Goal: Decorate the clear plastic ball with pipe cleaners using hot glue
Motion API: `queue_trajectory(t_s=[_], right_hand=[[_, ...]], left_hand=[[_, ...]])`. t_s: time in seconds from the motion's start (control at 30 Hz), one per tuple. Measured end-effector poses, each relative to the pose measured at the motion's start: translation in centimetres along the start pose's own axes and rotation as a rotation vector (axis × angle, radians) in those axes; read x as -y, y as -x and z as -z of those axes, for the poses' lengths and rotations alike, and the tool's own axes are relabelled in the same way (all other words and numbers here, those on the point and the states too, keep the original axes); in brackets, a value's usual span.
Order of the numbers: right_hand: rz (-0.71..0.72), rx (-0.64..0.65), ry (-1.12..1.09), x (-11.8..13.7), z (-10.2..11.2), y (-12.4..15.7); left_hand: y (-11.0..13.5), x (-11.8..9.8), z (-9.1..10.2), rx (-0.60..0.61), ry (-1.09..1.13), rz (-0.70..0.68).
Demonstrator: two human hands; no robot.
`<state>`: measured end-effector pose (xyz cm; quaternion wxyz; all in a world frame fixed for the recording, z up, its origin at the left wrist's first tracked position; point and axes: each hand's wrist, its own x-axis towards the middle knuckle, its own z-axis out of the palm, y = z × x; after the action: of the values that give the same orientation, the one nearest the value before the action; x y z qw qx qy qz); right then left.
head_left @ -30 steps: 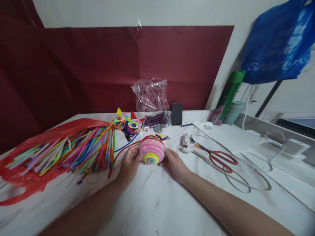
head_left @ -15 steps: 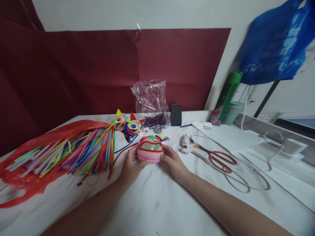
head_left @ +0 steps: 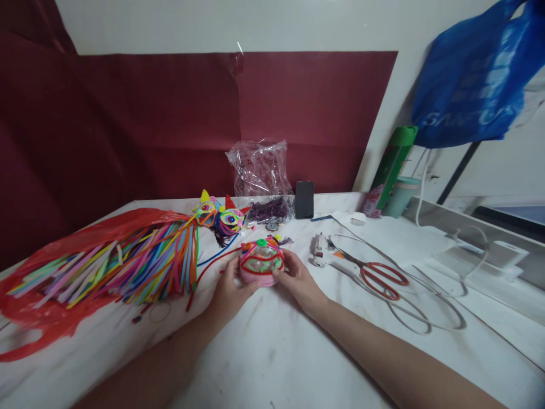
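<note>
Between my two hands is a round craft ball [head_left: 260,266], pink below, with a clear front edged in red and a green piece with orange and pink bits on top. My left hand [head_left: 232,287] grips its left side, and my right hand [head_left: 297,279] grips its right side, thumb near the red edge. Some fingers are hidden behind the ball. A red pipe cleaner [head_left: 208,272] lies just left of my left hand. Beyond it stand two colourful decorated balls [head_left: 230,220] with pointed red and yellow ears.
Many pipe cleaners [head_left: 157,261] lie on a red plastic bag [head_left: 63,329] at left. To the right are a glue gun [head_left: 320,250], red-handled scissors [head_left: 385,278] and looping cables. A dark phone [head_left: 304,200] leans at the back beside a clear plastic bag [head_left: 259,167].
The craft ball has tilted, so its top with the green and orange pieces now shows more and its pink underside less. Both hands remain on it.
</note>
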<state>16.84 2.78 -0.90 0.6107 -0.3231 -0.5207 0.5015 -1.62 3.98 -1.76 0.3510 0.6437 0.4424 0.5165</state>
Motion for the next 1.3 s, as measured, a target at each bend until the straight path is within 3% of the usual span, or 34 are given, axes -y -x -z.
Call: queue_trajectory(t_s=[0.5, 0.73, 1.03, 1.3], right_hand=[[-0.076, -0.028, -0.039, 0.5, -0.3, 0.1], [-0.14, -0.354, 0.065, -0.7, 0.7, -0.6], [-0.101, -0.364, 0.127, 0.2, 0.6, -0.6], [-0.101, -0.458, 0.2, 1.0, 1.3, -0.9]], left_hand=[[-0.1, -0.6, 0.4, -0.055, -0.014, 0.026], [-0.1, -1.9, 1.1, -0.327, -0.09, -0.027], [-1.1, -1.6, 2.3, -0.381, -0.15, -0.034], [-2.9, -0.7, 5.3, -0.542, -0.085, -0.018]])
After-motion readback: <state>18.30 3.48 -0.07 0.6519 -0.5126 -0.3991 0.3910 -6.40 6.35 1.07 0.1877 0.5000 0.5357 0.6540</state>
